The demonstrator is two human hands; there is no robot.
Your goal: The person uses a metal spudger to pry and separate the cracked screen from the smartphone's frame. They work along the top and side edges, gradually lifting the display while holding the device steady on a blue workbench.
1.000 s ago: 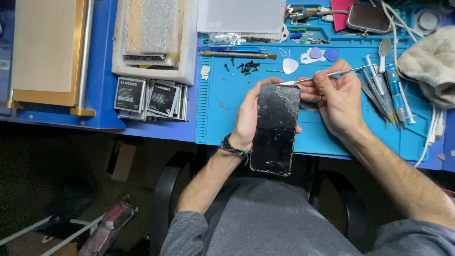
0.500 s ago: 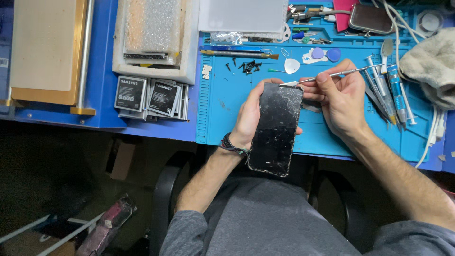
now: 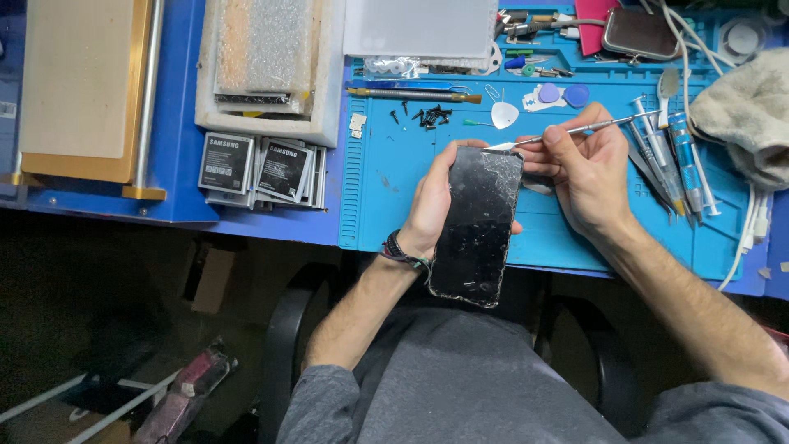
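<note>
Since the earlier frames our hands have barely shifted; the metal spudger (image 3: 575, 130) stays at the top edge of the cracked phone (image 3: 477, 224). Our left hand (image 3: 434, 201) wraps its fingers around the phone, likely to steady it above the blue mat (image 3: 386, 164), while our right hand (image 3: 585, 168) pinches the spudger. The phone's long axis runs from our lap toward the mat, top end pointing away and slightly right.

L fingers (image 3: 511, 230) mostly hidden behind phone (image 3: 477, 226).

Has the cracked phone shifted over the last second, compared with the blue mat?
No. The cracked phone keeps its spot in the left hand, its top corner below the loose black screws on the blue mat, as before.
</note>
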